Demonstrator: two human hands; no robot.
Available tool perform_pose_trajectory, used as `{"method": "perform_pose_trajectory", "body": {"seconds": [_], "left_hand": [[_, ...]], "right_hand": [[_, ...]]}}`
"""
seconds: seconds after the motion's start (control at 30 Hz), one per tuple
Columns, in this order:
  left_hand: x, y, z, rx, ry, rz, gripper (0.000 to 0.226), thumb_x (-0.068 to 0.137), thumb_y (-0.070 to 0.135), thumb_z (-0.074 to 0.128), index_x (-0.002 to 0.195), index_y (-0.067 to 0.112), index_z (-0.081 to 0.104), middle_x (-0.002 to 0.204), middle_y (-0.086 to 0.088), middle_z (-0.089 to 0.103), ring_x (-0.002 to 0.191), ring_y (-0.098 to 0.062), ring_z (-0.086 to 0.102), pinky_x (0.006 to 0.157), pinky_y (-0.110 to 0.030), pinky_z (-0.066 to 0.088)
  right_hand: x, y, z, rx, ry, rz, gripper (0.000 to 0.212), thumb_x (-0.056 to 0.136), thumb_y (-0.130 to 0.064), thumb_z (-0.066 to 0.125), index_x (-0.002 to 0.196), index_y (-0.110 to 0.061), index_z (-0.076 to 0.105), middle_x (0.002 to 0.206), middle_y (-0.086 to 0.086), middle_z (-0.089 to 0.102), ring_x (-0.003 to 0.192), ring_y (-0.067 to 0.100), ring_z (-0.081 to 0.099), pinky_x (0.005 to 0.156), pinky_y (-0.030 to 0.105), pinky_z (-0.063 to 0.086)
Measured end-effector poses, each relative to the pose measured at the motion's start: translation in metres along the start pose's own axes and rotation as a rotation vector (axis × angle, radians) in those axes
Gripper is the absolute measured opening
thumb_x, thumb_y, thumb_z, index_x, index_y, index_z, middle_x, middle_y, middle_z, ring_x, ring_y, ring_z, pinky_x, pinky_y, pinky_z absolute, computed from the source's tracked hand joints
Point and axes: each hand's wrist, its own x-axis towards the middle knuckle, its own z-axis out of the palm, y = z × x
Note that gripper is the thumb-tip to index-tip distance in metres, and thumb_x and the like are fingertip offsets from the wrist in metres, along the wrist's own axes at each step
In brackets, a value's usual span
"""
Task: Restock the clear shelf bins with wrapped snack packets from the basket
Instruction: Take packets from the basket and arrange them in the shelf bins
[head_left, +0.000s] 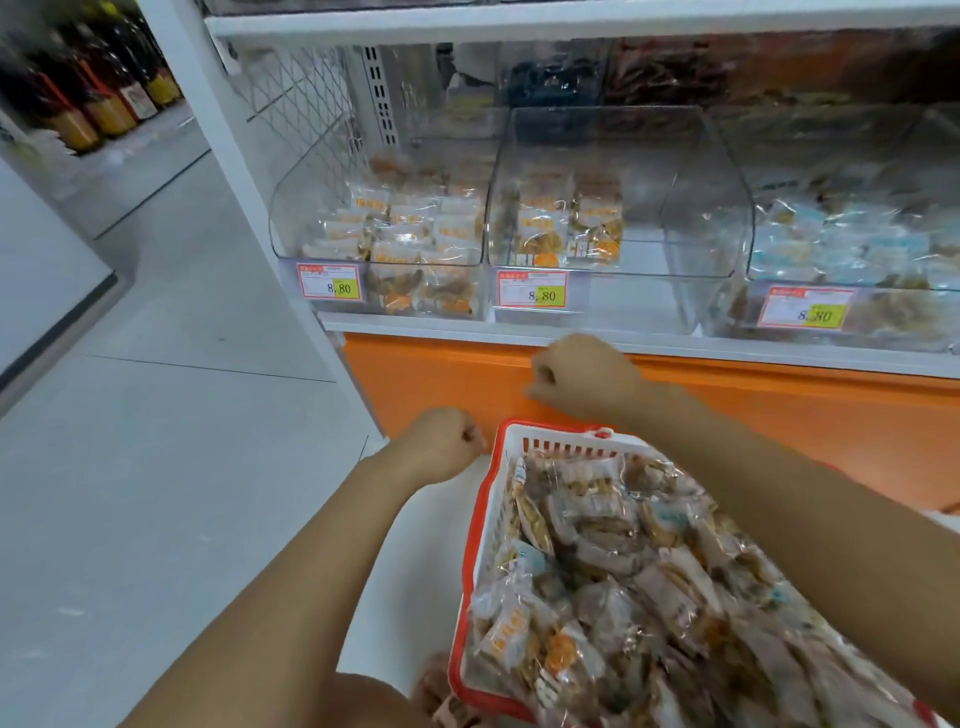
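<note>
Hovering over slatted plastic basket (558, 435) of crinkly packets (623, 571): left hand (447, 441), right hand (582, 375) both fisted, empty.

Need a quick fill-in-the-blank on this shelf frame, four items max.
1. The basket has a ___ rim.
2. Each price tag reads ___.
3. The emptiest bin is the ___ of three.
4. The rightmost packets have ___ labels.
Missing words: red; 8.80; middle; blue.
</note>
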Motion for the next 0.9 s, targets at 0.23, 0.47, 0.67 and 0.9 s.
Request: {"method": "perform_pose_trajectory", "body": {"seconds": [0.23,0.47,0.67,0.9], "left_hand": [[0.002,0.0,0.041,0.205,-0.299,-0.14,0.032,0.097,0.016,0.043,0.069,0.005,0.052,0.069,-0.006,0.045,0.061,-0.015,0.04,0.054,-0.023,0.031],[0.002,0.007,0.053,0.182,-0.383,-0.253,0.025,0.094,0.016,0.043,0.096,-0.003,0.06,0.066,-0.002,0.041,0.057,-0.013,0.038,0.059,-0.026,0.046],[0.009,0.004,0.058,0.24,-0.384,-0.23,0.038,0.097,0.019,0.044,0.06,0.015,0.035,0.062,-0.001,0.034,0.052,-0.012,0.033,0.055,-0.021,0.034],[0.015,0.006,0.057,0.134,-0.275,-0.308,0.033,0.096,0.034,0.052,0.097,0.002,0.059,0.078,-0.012,0.055,0.076,-0.022,0.059,0.063,-0.025,0.046]], "right_hand": [[-0.057,0.065,0.145,0.07,-0.317,0.276,0.062,0.093,-0.026,0.055,0.148,-0.015,0.027,0.147,0.01,0.039,0.132,0.029,0.04,0.108,0.041,0.036],[-0.056,0.075,0.171,-0.01,-0.107,0.35,0.062,0.09,-0.015,0.055,0.144,-0.012,0.025,0.145,0.01,0.033,0.133,0.032,0.029,0.111,0.042,0.028],[-0.048,0.071,0.157,-0.11,-0.123,0.296,0.041,0.082,-0.035,0.071,0.114,-0.017,0.055,0.127,0.006,0.043,0.119,0.026,0.039,0.102,0.04,0.038],[-0.087,0.064,0.148,0.15,-0.082,0.074,0.022,0.084,-0.001,0.055,0.083,-0.018,0.041,0.085,0.0,0.05,0.075,0.019,0.053,0.059,0.03,0.043]]}}
